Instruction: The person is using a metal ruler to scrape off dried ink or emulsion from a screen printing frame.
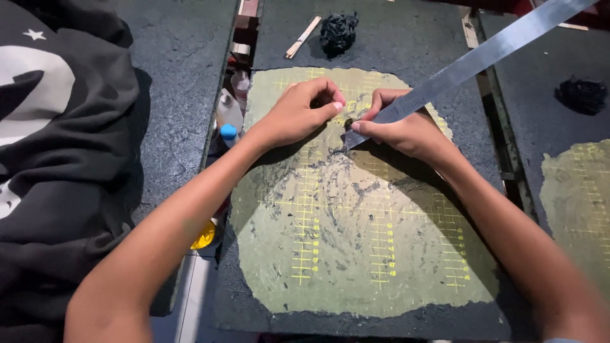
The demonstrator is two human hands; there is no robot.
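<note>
The right hand is gripping a long flat silver metal ruler at mid-frame; the left hand is pinching shut on the worn yellow-green gridded cutting mat.

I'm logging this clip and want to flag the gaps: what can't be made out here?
- What the left hand pinches: too small, hidden by its fingertips, head view.
- Metal ruler: far end cut off by the top edge.
- Bottles in the gap beside the cutting mat: partly hidden in shadow.
- Right hand covers the ruler's tip.
</note>
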